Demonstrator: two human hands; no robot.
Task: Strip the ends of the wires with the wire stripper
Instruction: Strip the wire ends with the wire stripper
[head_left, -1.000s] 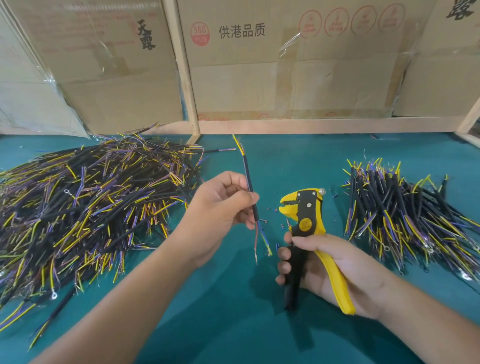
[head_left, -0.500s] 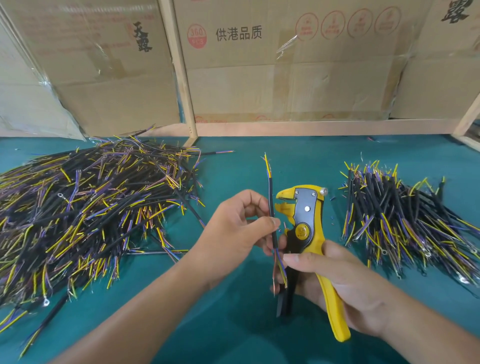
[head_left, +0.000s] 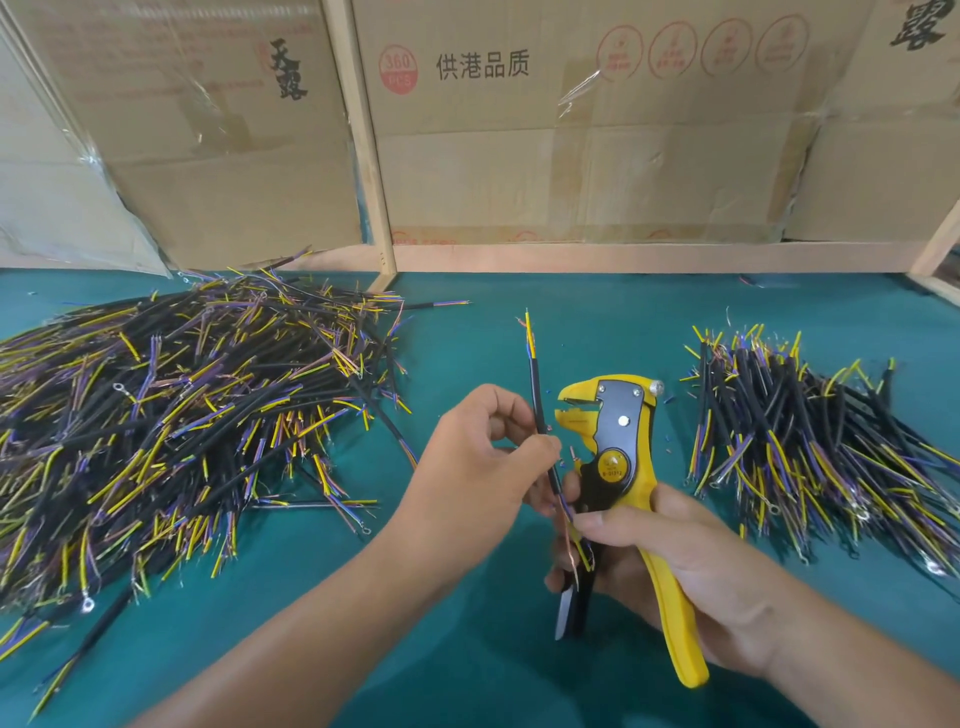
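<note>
While gripping the wire stripper (head_left: 618, 457) in the right hand (head_left: 675, 577), pinching one cable (head_left: 540, 415) upright in left hand (head_left: 483, 467) fingers, apparently sorting its loose conductors before stripping.

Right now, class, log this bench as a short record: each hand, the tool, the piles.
left hand: pinches one black cable, held roughly upright
right hand: grips the yellow wire stripper by its handles, thumb pressing on the cable's lower coloured wires
stripper head: points left, close to the cable, nothing in it
left pile: large, loosely spread
right pile: smaller, cables more nearly parallel
surface: teal mat
</note>
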